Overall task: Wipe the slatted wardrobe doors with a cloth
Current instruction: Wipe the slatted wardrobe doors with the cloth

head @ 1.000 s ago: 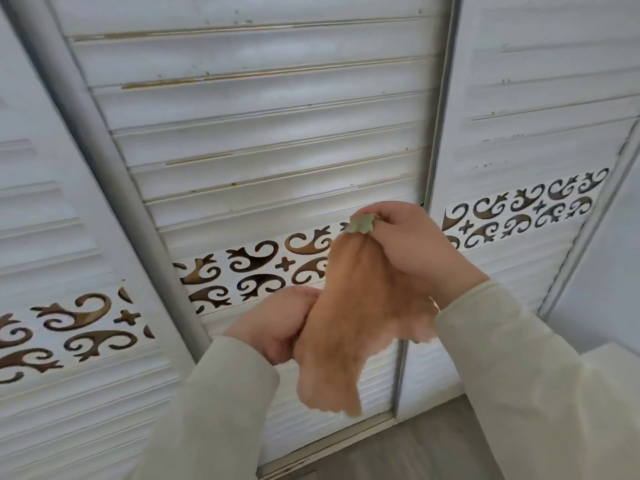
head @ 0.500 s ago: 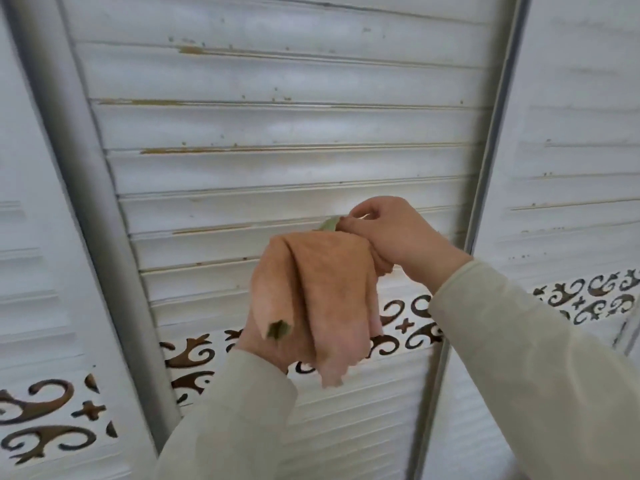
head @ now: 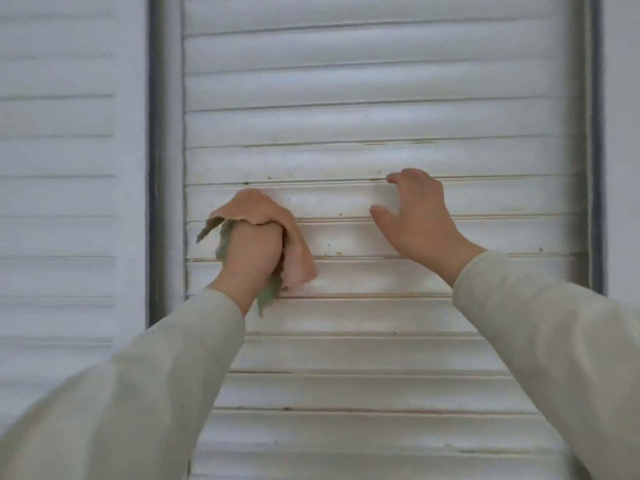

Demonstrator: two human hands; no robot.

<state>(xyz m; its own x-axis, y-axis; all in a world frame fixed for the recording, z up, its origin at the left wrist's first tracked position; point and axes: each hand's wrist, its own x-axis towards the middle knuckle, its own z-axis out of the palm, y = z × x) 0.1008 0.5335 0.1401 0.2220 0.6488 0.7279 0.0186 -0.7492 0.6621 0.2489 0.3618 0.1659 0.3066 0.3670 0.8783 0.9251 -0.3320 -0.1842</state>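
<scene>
In the head view, the left hand (head: pixel 254 252) is gripping a bunched orange-and-green cloth (head: pixel 298 244) against the slats of the middle wardrobe door (head: pixel 381 98). The right hand (head: pixel 419 216) is resting loosely spread on the same door, holding nothing, well apart from the cloth.

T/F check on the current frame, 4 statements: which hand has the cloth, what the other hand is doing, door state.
1. The left hand grips the cloth. True.
2. The right hand also holds the cloth. False: it holds nothing, its fingers spread against the middle door.
3. The cloth is orange with a green side. True.
4. The slats of the middle door are spotless. False: brownish specks and streaks show along the slat edges near the hands.
</scene>
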